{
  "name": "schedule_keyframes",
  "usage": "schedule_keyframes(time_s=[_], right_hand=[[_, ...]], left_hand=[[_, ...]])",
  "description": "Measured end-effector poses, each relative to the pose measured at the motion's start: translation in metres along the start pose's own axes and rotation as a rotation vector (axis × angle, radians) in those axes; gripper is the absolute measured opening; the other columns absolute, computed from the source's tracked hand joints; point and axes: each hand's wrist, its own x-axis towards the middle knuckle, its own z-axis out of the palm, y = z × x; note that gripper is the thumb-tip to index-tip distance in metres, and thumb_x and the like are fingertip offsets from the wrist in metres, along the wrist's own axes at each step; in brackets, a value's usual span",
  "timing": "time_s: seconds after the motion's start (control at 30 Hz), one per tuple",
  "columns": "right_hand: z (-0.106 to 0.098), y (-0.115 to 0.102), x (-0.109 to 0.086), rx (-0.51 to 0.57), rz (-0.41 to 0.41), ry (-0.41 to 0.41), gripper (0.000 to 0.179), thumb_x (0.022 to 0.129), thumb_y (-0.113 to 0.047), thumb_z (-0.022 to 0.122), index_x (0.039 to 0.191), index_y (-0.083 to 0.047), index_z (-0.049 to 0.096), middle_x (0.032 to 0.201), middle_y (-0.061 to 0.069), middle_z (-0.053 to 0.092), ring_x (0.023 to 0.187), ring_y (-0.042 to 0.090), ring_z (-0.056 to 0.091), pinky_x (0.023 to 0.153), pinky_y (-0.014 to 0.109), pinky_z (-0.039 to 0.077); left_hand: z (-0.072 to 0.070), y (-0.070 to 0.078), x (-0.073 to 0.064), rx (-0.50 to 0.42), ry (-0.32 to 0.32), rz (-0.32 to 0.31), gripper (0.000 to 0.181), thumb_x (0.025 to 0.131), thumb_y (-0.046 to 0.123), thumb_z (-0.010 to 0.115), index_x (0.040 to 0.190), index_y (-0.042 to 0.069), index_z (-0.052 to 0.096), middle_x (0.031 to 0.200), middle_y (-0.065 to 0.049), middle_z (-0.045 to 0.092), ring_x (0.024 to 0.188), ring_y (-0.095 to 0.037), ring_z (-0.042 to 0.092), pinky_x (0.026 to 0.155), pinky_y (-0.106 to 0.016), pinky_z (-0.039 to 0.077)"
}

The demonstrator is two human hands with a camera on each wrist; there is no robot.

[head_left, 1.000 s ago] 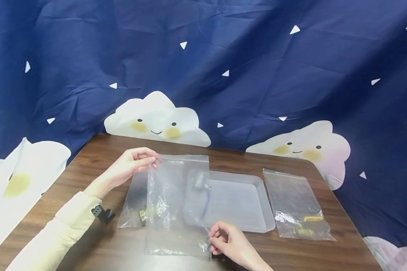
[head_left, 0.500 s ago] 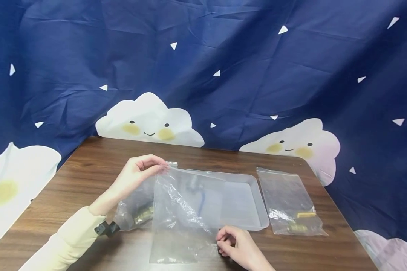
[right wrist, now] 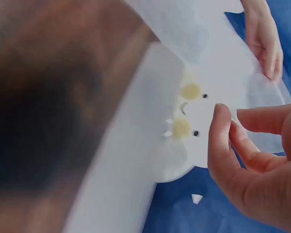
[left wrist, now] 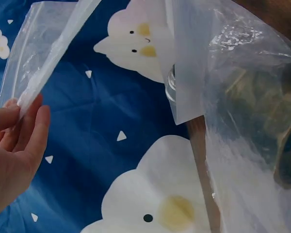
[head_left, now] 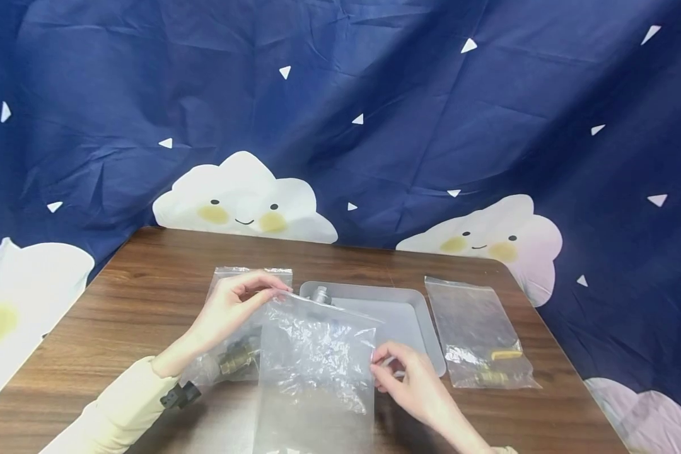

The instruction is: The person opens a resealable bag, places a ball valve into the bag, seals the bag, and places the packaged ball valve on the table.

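My left hand [head_left: 235, 309] pinches the upper left corner of a clear zip bag [head_left: 318, 372], which hangs upright with its zip strip at the top. In the left wrist view, the thumb and fingers grip the bag's corner. My right hand [head_left: 411, 384] is at the bag's right edge, its thumb and forefinger bent with their tips apart. The right wrist view also shows a gap between the thumb [right wrist: 262, 119] and forefinger. Behind the bag stands a shallow grey tray [head_left: 374, 291], with a small silvery metal part [head_left: 320, 295] at its back left.
On the left, partly behind the left hand, lies another clear bag [head_left: 215, 356] with a brass fitting [head_left: 238, 358]. To the tray's right lies a further clear bag [head_left: 471, 315] holding a yellow piece [head_left: 506, 355] and a brassy part. Blue cloud-printed cloth [head_left: 374, 157] hangs behind the wooden table.
The right hand has gone up along the bag's right edge. The left hand has moved slightly right and lower. The bag now covers less of the tray's back, exposing the silvery part.
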Motion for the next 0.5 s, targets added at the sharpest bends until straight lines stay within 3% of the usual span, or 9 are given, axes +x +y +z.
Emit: schedule_keyframes(time_s=[0.23, 0.5], right_hand=[[-0.015, -0.015, 0.025, -0.221, -0.077, 0.163, 0.012, 0.087, -0.003, 0.072, 0.089, -0.013, 0.065, 0.084, -0.002, 0.068, 0.063, -0.006, 0.058, 0.054, 0.017, 0.052], [-0.021, -0.022, 0.039, -0.308, -0.188, 0.251, 0.022, 0.082, -0.001, 0.076, 0.081, -0.014, 0.058, 0.076, -0.005, 0.061, 0.061, -0.004, 0.056, 0.054, 0.013, 0.051]], left_hand=[[0.004, -0.002, -0.002, 0.026, 0.011, 0.026, 0.016, 0.094, 0.008, 0.066, 0.104, 0.018, 0.073, 0.100, 0.001, 0.075, 0.095, -0.003, 0.069, 0.084, -0.019, 0.057], [0.004, 0.001, -0.004, 0.019, 0.036, 0.018, 0.015, 0.095, 0.006, 0.063, 0.104, 0.016, 0.072, 0.099, -0.002, 0.075, 0.092, -0.003, 0.069, 0.083, -0.018, 0.057]])
